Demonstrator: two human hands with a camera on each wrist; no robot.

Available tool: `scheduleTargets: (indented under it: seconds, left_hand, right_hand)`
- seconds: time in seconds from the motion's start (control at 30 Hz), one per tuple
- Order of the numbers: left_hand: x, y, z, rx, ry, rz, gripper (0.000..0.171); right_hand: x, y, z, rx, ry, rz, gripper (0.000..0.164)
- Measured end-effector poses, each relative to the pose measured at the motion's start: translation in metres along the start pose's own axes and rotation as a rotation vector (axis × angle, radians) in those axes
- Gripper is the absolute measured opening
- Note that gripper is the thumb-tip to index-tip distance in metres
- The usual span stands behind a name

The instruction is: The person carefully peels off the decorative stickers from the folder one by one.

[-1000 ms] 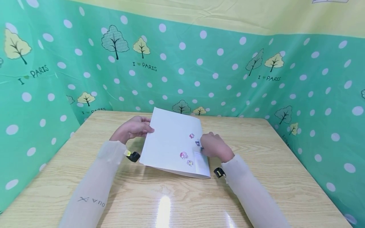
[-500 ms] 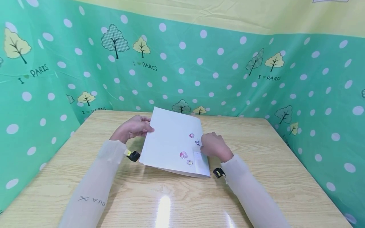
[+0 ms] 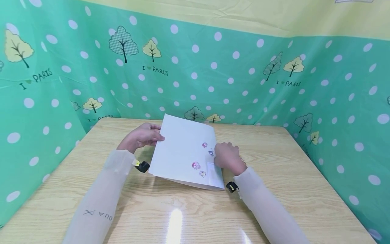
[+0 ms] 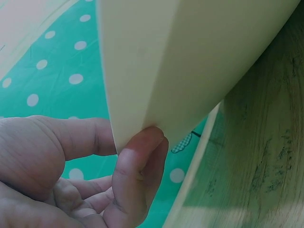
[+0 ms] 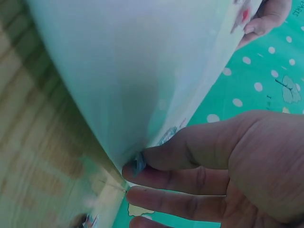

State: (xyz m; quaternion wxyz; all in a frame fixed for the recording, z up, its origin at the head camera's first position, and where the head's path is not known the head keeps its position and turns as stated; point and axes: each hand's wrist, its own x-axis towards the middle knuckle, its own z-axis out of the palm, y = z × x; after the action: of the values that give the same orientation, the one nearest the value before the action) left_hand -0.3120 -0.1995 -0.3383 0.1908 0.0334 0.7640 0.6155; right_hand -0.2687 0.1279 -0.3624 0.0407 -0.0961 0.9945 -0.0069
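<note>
Left hand (image 3: pixel 141 137) pinches white folder (image 3: pixel 179 149) at left edge. Right hand (image 3: pixel 227 156) (hides part of right edge) pinches small bluish bit (image 5: pixel 138 164). Wooden table (image 3: pixel 146 210) under, green dotted cloth (image 3: pixel 182 67) far.

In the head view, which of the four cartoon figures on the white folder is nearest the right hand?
The blue figure, beside the right hand; the others sit farther left.

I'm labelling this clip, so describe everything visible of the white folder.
The white folder looks like smooth card or plastic, its near edge bowed. Its face shows four small cartoon figures and a pale rectangular patch near the right edge. It slants over the wooden table; contact with it is unclear. The left hand pinches its left edge; the right hand pinches a small bluish piece at its right edge.
</note>
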Motion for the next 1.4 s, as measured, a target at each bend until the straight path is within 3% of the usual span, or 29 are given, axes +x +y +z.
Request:
scheduleTargets:
  seconds: [0.43, 0.73, 1.17, 1.4]
  left_hand:
    - [0.001, -0.001, -0.001, 0.004, -0.006, 0.006, 0.064]
    - [0.0, 0.001, -0.001, -0.002, 0.001, 0.003, 0.061]
    - [0.003, -0.002, -0.001, -0.006, 0.001, 0.002, 0.062]
    - [0.003, -0.002, -0.001, -0.001, -0.001, 0.006, 0.06]
  right_hand:
    - [0.001, 0.025, -0.014, -0.001, 0.031, 0.035, 0.021]
    - [0.005, 0.039, -0.007, -0.05, 0.066, 0.088, 0.019]
    - [0.014, 0.049, 0.005, -0.034, 0.017, 0.126, 0.007]
    - [0.015, 0.049, 0.005, -0.028, 0.018, 0.125, 0.01]
